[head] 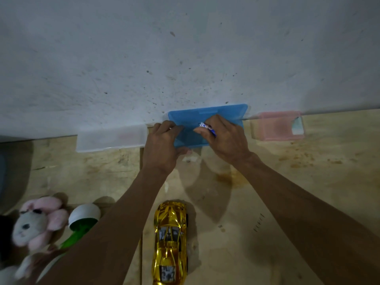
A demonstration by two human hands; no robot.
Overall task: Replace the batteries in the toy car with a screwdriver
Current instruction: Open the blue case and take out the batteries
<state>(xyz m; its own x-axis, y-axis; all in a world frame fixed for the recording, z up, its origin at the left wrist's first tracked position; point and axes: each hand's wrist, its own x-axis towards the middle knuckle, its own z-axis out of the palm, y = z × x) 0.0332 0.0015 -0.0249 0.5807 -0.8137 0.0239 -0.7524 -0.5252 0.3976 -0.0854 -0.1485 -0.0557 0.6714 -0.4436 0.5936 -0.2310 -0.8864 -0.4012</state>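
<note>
Head view: toy car (170,241) below right hand (223,136).

The blue box (207,122) under my hands is translucent plastic, smooth. The clear box (112,138) and pink box (277,128) look frosted plastic. My car (170,241) wears glossy gold foil. The table (287,192) is stained, matt wood; the wall (185,54) rough, pitted plaster. The bunny (37,221) is plush cloth.

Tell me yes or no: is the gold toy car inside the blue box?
No: the gold toy car sits on the wooden table near the camera, well apart from the blue box against the wall.
</note>
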